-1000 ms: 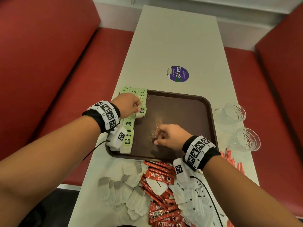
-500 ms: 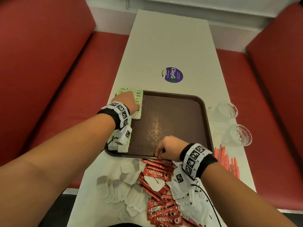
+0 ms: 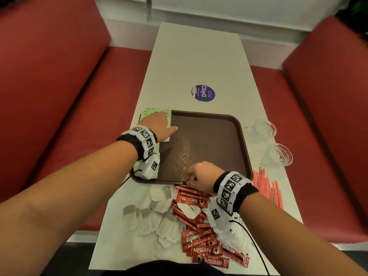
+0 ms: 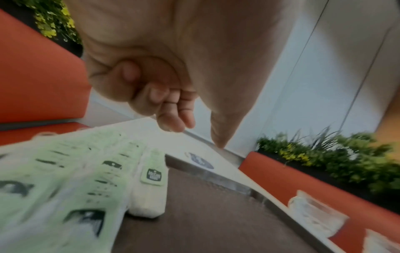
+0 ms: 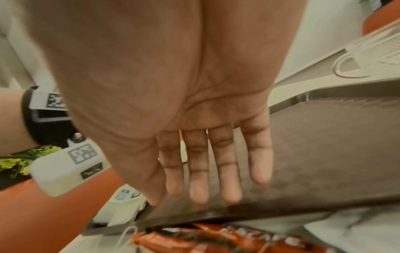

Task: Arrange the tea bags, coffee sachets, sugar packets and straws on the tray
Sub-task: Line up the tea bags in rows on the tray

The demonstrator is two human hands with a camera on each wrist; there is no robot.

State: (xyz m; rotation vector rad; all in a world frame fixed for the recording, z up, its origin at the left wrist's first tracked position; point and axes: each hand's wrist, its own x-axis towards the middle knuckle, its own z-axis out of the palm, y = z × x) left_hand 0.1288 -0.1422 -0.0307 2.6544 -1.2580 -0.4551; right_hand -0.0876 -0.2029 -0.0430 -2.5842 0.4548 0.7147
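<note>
Your right hand (image 3: 201,176) is now reaching the brown plastic tray's (image 3: 242,140) near rim, fingers straight, empty, while your left hand (image 3: 159,126), fingers curled, is holding nothing.

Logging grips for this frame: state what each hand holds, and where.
Nothing is held. The left hand curls empty above the green tea bags; the right hand lies flat over the tray.

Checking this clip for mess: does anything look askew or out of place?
The green tea bags overhang the tray's far-left rim instead of lying inside. Coffee sachets and white tea bags sit in a loose heap on the table.
</note>
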